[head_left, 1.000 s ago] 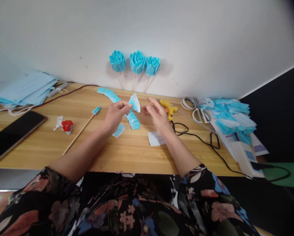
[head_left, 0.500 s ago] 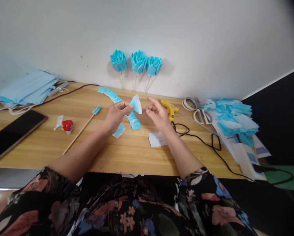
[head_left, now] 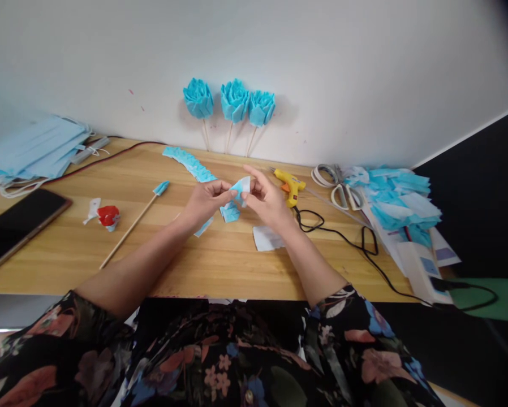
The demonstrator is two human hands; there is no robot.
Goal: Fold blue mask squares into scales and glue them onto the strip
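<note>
My left hand and my right hand meet above the wooden table, both pinching a small blue fan-shaped petal between their fingertips. Just below the hands lies a small stack of blue petals, and another blue piece peeks out under my left wrist. A white scrap lies by my right wrist. A wooden stick with a blue tip lies to the left.
Three blue flowers on sticks lean on the wall. A yellow glue gun with a black cord, scissors, a pile of blue pieces, a row of petals, a red item, a phone and face masks.
My right hand has moved left and closed onto the petal that my left hand held alone. Both hands have dropped a little toward the table.
</note>
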